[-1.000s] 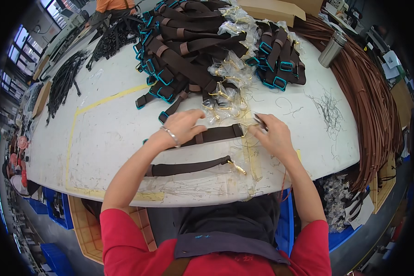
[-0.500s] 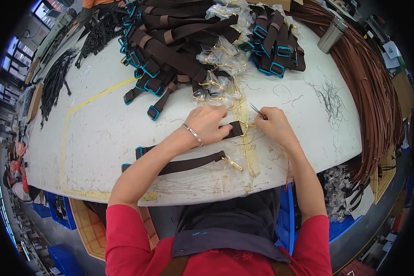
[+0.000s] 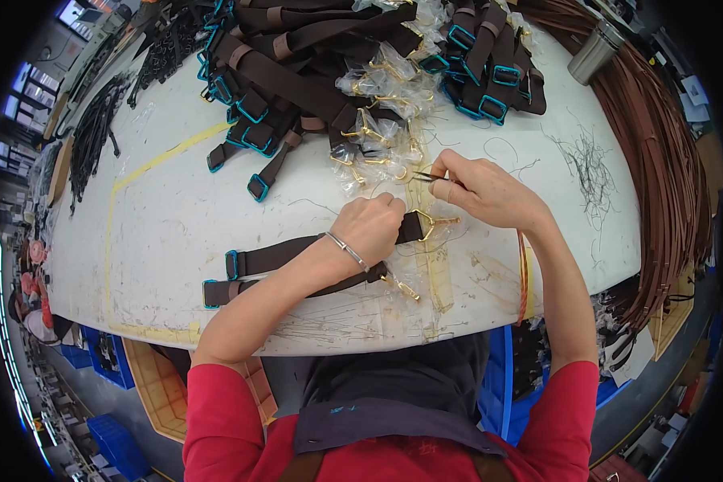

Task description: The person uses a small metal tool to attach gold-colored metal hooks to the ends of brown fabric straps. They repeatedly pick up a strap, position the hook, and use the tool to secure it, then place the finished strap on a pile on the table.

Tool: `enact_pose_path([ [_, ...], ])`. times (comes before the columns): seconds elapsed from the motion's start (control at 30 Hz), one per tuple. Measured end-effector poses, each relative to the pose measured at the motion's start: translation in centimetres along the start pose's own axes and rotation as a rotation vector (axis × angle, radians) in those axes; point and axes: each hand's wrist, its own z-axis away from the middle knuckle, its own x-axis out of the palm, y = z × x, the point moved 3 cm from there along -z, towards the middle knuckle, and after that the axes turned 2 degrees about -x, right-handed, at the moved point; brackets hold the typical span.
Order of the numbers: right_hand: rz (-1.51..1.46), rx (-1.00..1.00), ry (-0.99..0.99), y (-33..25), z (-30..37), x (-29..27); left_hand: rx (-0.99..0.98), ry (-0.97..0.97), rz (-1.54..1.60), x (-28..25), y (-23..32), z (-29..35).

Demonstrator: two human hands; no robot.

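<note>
My left hand is closed on a dark brown webbing strap lying across the table. A gold swivel clasp on a ring sticks out past my fingers, and a blue-edged buckle is at the strap's other end. My right hand is raised above the clasp, fingers closed on small scissors. Their thin pointed blades point left; the handles are mostly hidden. A second strap lies nearer me, partly under my left forearm, with its gold clasp in clear plastic.
Beyond my hands is a large pile of brown straps with plastic-wrapped clasps, beside a smaller pile. A metal flask and long brown strips are at the right. Loose threads lie nearby. Blue bins stand below the table edge.
My right hand has lifted from beside the clasp, up and away from me, turning the scissors to point left. My left hand has shifted slightly, staying on the strap.
</note>
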Motion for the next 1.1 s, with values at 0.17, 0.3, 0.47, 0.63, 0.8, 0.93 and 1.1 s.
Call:
enact_pose_path([
  [0.17,0.118,-0.224,-0.15,1.6,-1.4,0.6,-0.007,0.078,-0.111,0.9,0.1,0.4],
  [0.3,0.056,-0.225,-0.113,1.9,-1.5,1.2,0.06,0.24,0.173,0.7,-1.0,0.6],
  [0.47,0.032,-0.233,-0.105,2.4,-1.5,1.3,0.018,0.232,0.286,0.5,-1.0,0.3],
  [0.63,0.028,-0.226,-0.138,1.9,-1.9,1.2,0.01,0.228,0.353,0.4,-1.2,0.1],
  [0.8,0.039,-0.247,-0.147,2.0,-2.3,1.6,-0.006,0.22,0.371,0.4,-1.2,0.0],
  [0.93,0.026,-0.245,-0.159,2.1,-2.5,1.8,0.003,0.222,0.405,0.3,-1.2,-0.1],
  [1.1,0.048,-0.251,-0.149,2.1,-2.2,1.8,-0.012,0.212,0.418,0.3,-1.3,-0.2],
])
